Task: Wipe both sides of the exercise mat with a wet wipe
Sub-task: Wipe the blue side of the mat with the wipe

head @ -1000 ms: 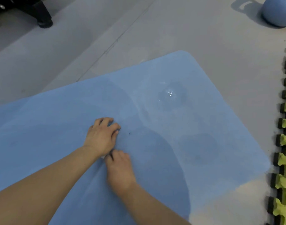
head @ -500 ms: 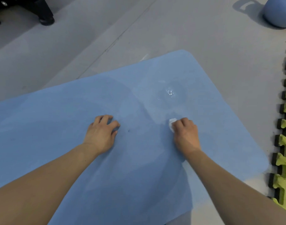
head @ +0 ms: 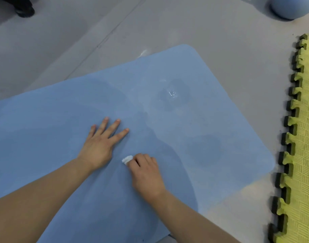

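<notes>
I have the blue exercise mat [head: 211,120] lying flat on the grey floor [head: 194,28], filling the middle and lower left of the frame, with one rounded corner at upper centre and another at centre right. My left hand [head: 102,144] lies flat on it just left of centre, fingers straight and spread, holding nothing and pinning the foam. My right hand [head: 146,172], just below and right of it, has its fingers curled around a bunched white wet wipe [head: 127,159], pressed to the mat, a tuft showing at the fingertips. To do this stroke well, I judge I should keep the left palm weighted so the mat doesn't creep, sweep the wipe in overlapping passes toward the paler, drier-looking upper right, and refold it when one face looks spent; the underside is not yet reached. By count: one mat, one wipe, two hands, one yellow-green interlocking foam tile section [head: 306,137] along the right edge, one blue ball [head: 290,7] at upper right, one dark object [head: 24,9] at upper left I cannot identify.
</notes>
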Available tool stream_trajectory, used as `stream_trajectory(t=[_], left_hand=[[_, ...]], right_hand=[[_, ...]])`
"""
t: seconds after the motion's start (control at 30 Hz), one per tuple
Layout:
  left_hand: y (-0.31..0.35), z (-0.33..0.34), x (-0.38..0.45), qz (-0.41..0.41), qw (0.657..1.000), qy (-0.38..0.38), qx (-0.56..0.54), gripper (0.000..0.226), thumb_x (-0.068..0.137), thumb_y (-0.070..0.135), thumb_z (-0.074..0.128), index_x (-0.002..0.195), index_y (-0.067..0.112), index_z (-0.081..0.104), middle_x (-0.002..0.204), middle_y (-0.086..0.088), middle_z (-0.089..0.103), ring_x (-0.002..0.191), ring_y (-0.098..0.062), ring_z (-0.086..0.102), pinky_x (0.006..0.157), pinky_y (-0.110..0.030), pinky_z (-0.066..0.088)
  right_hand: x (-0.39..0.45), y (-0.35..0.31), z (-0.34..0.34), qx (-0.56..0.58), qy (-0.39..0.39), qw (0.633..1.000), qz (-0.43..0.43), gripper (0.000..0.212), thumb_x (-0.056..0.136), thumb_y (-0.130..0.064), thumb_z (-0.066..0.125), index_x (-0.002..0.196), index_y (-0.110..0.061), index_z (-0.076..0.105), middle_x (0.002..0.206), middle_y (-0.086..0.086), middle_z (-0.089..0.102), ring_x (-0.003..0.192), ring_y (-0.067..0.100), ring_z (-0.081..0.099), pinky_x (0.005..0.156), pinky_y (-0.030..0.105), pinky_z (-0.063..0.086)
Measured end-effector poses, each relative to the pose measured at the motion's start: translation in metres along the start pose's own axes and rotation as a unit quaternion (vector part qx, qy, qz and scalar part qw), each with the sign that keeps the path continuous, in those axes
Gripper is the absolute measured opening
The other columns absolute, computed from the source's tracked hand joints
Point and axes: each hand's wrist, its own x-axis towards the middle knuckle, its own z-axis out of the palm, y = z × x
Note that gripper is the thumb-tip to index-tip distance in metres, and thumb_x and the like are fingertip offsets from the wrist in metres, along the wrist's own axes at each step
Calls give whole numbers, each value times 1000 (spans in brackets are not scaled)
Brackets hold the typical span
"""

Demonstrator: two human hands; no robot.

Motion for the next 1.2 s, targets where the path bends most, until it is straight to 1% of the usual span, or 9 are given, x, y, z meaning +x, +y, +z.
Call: stream_trajectory(t=[0.13,0.27,0.43,0.53,0.63,0.73,0.87,1.03,1.2], left_hand=[[20,0,3,58,998,-11,-32,91,73,-5,54,151,40,38,165,5,24,154,-29,15,121,-53,20],[34,0,3,40,998,32,-46,52,95,47,35,141,32,54,159,-1,39,150,-34,26,117,-59,28],[44,3,1,19,999,-30,3,97,73,93,35,149,33,39,166,1,19,155,-30,4,123,-57,11],[49,3,-1,40,999,-21,0,97,75,89,41,149,26,40,165,-2,24,154,-32,11,119,-61,20],[64,4,-6,120,992,-20,-26,71,88,63,40,148,26,43,160,0,35,150,-30,27,112,-61,35],[83,8,-12,126,989,-29,-68,63,90,43,33,149,26,45,161,4,35,151,-26,27,114,-57,34],[90,7,-17,117,991,-43,-44,80,80,61,43,153,29,40,163,1,30,153,-27,18,119,-57,25],[105,-5,-12,95,991,-97,19,107,64,98,33,157,49,12,166,0,14,153,-31,4,122,-55,11],[114,-6,-3,105,990,-84,40,116,53,100,41,153,43,33,161,-7,27,150,-35,15,120,-60,15]], right_hand=[[8,60,-24,-44,-7,999,-27,20,81,-16,53,96,-17,65,88,7,55,79,29,50,66,38,34],[7,155,-68,-107,66,984,128,11,75,-9,60,85,-12,64,81,13,55,70,35,53,60,37,36],[2,188,-93,-129,90,953,257,10,80,-10,57,86,-8,66,83,16,58,72,39,56,63,41,41],[1,151,-75,-98,101,957,254,18,81,-13,58,95,-11,69,85,14,61,74,39,58,63,42,45],[-11,78,-45,-63,52,986,142,25,82,-17,65,106,-21,66,90,5,60,83,29,55,68,38,38],[-23,32,-33,-14,-2,996,88,18,86,-19,63,103,-24,60,87,-1,53,82,22,51,69,34,30],[-24,72,-46,-50,-26,998,3,17,85,-19,57,100,-19,64,88,3,54,83,25,47,68,35,30],[-35,207,-104,-147,67,969,186,19,71,-11,64,89,-11,69,79,13,58,72,37,57,61,37,41],[-34,200,-108,-121,92,944,292,12,75,-7,60,85,-5,67,79,17,58,69,40,58,61,41,46]])
